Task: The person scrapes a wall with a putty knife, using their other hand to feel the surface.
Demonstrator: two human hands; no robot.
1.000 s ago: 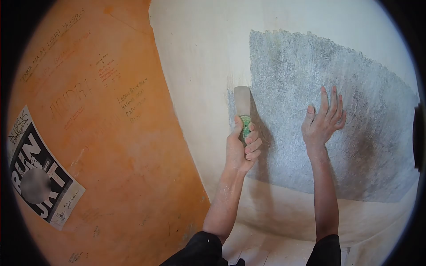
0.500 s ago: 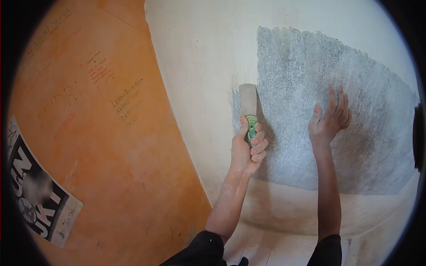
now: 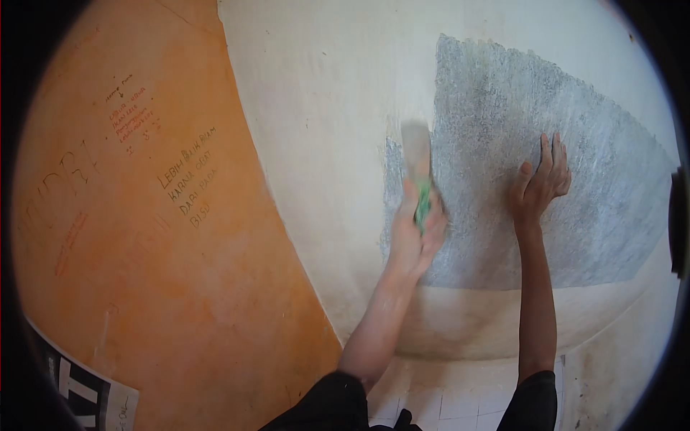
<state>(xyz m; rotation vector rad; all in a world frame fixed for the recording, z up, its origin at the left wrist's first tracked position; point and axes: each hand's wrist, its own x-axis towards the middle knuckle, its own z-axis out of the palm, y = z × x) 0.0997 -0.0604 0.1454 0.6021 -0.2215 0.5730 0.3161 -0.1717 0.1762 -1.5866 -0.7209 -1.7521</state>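
Observation:
My left hand is wrapped around the green handle of a scraper, whose wide flat blade points upward. Motion blurs both the hand and the tool. The blade is against or just in front of the white coating, above a narrow grey strip and left of the large bare grey patch on the wall. My right hand holds no tool. It is at the grey patch, fingers pointing up and thumb apart, apparently resting on the surface.
White wall surrounds the grey patch. At left is an orange wall with handwriting, meeting the white at a slanting edge. A black-and-white poster is at lower left. Pale tiles show below, and a dark object stands at the right edge.
The view has shifted, with the poster dropping lower. My left hand and the scraper have moved slightly upward and right, now blurred. My right hand keeps about the same place on the patch.

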